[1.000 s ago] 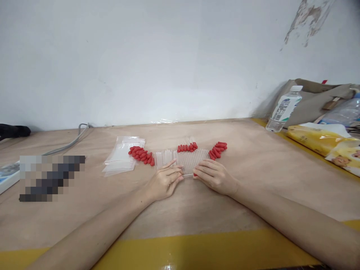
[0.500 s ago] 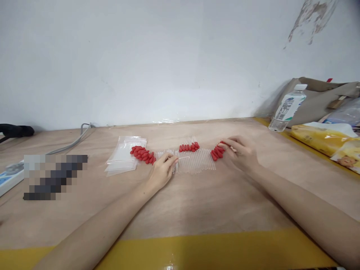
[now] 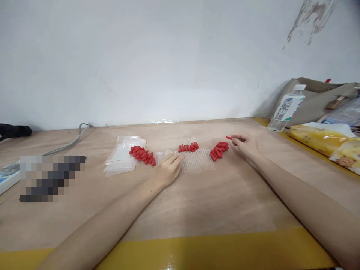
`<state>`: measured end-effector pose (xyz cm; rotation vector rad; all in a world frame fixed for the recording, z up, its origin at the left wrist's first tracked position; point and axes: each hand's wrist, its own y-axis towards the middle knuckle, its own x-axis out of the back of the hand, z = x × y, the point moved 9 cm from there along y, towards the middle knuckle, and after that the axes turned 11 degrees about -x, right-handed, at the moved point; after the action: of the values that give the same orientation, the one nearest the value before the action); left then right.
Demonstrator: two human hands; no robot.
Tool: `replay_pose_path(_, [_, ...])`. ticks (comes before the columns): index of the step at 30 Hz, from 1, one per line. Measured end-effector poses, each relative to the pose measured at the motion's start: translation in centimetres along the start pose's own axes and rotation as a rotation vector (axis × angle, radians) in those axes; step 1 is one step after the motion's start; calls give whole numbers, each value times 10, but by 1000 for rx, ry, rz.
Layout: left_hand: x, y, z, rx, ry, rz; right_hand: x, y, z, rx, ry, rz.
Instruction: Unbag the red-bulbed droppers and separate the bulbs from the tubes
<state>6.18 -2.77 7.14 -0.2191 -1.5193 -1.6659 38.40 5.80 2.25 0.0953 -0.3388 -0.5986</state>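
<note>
My right hand (image 3: 244, 145) is raised a little to the right of the right-hand pile of red rubber dropper bulbs (image 3: 219, 150). Its thumb and fingertips pinch one red dropper bulb (image 3: 229, 138), narrow end outward. My left hand (image 3: 168, 169) lies over the row of clear dropper tubes (image 3: 199, 160), fingers closed. The tube at its fingertips is hard to make out against the row. Just behind the row are several tubes with red bulbs (image 3: 187, 147) on their ends. Another pile of red bulbs (image 3: 142, 154) lies left of my left hand.
Clear plastic bags (image 3: 119, 159) are stacked left of the bulbs. A water bottle (image 3: 285, 108), a grey bag (image 3: 315, 101) and a yellow package (image 3: 317, 138) stand at the right. A grey cable (image 3: 70, 144) and a power strip (image 3: 9, 178) are at the left.
My right hand has drawn back to the right from its pile, with one red dropper bulb now plainly in its fingertips. My left hand has shifted slightly right over the tubes.
</note>
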Motion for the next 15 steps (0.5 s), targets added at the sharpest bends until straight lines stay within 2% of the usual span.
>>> replay_pose_path(7, [-10, 2, -9, 3, -143, 91, -11, -2, 4, 30, -42, 41])
replay_pose_path(12, [-11, 3, -7, 30, -183, 120, -18, -8, 5, 12, -60, 88])
replay_pose_path(15, [-9, 3, -7, 44, -209, 124, -16, -5, 2, 14, -75, 70])
